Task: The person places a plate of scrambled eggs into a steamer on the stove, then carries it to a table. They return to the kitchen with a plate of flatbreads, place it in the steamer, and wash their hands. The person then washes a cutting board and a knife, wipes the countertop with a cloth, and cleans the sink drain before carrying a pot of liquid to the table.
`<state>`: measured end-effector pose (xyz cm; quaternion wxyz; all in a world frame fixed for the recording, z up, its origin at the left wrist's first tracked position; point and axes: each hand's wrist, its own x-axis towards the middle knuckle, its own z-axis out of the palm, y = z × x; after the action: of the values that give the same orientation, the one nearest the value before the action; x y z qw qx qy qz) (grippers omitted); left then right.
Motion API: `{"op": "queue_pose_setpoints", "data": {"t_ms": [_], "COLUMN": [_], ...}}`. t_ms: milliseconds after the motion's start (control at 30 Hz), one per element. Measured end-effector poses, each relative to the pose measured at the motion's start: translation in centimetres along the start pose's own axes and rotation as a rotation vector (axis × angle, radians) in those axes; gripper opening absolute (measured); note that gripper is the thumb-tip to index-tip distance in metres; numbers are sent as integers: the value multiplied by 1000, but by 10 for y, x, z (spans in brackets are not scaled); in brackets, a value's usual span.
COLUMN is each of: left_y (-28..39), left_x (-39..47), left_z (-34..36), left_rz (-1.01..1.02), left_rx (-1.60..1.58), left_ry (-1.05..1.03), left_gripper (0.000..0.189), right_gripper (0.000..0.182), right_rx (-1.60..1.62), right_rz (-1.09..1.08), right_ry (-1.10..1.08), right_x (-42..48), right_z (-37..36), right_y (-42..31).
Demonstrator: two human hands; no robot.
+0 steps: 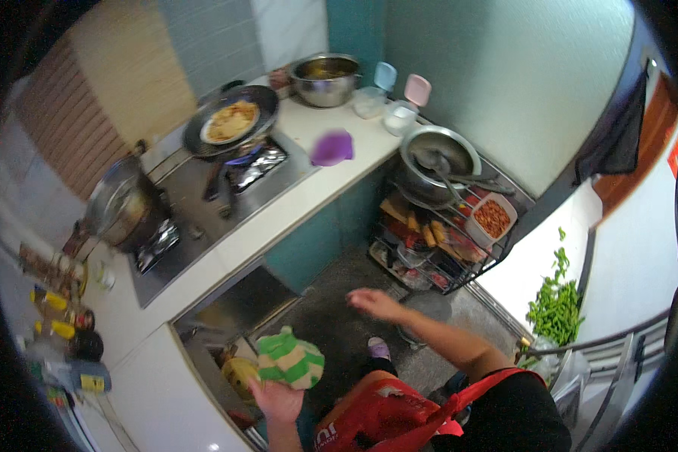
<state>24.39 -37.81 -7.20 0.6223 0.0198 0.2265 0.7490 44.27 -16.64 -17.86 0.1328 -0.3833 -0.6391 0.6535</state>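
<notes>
My left hand [279, 400] grips a green-and-white striped cloth [291, 359], held over an opening in the lower counter. In front of my body, above the dark floor, my right hand [376, 304] hangs with nothing visible in it; blur hides how its fingers lie. On the hob [198, 186], a black wok [268, 110] rests over a lit burner. Inside the wok is a pale plate holding a browned flat food [233, 120]. To its left stands a lidded pot [123, 206] on the other burner. A purple cloth [332, 148] lies on the white counter.
A steel pot [325, 79] and two open-lidded containers [399, 117] stand at the counter's far end. A wire rack [446, 243] carries a large metal pot [438, 164] and a tub of reddish bits [490, 219]. Several bottles [62, 327] line the left wall. Green vegetables [556, 311] lie beyond the doorway.
</notes>
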Motion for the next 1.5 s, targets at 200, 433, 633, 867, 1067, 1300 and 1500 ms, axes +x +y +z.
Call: {"op": "queue_pose_setpoints", "data": {"t_ms": [200, 433, 633, 867, 1067, 1300, 1500], "left_y": [23, 83, 123, 195, 196, 138, 100], "left_x": [-33, -80, -116, -135, -106, -27, 56], "left_z": [5, 13, 23, 40, 29, 3, 55], "left_rz": [-92, 227, 718, 934, 605, 295, 28], "left_rx": [240, 733, 1360, 1098, 1159, 986, 984], "left_ry": [51, 486, 736, 694, 560, 206, -54], "left_gripper": [57, 40, 26, 16, 14, 28, 30], "right_gripper": [37, 35, 22, 28, 35, 28, 27], "right_rx": [256, -723, -330, 56, -22, 532, 477], "right_rz": [-52, -921, -426, -511, -211, 7, -157], "right_ry": [-335, 154, -221, -487, -901, -395, 2], "right_x": [-51, -55, -43, 11, 18, 19, 28], "right_z": [129, 168, 212, 303, 307, 223, 124], "right_y": [-131, -214, -245, -274, -236, -222, -220]}}
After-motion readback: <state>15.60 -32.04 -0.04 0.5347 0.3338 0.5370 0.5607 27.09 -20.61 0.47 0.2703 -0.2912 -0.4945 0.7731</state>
